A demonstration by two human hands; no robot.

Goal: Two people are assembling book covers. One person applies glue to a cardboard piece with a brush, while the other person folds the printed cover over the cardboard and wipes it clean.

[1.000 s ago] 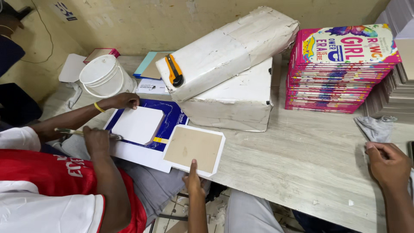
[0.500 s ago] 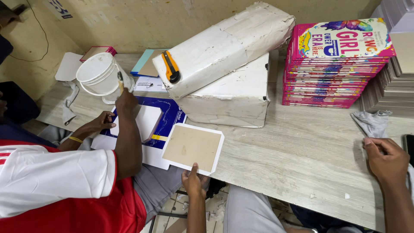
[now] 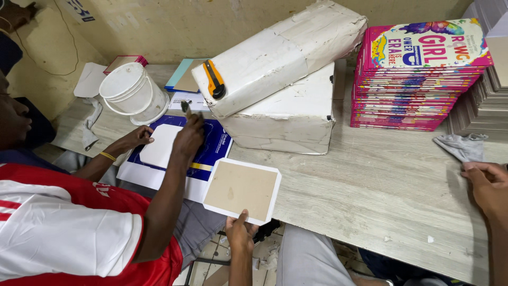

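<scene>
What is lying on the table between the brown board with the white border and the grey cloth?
Nothing sizeable: between the board and the grey cloth, the head view shows bare table with a few small specks.

bookbinding workshop: stacked books (image 3: 418, 79), glue bucket (image 3: 133, 92)

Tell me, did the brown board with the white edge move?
No. The brown board in the left hand stays at the table edge, just in front of the white parcels.
</scene>
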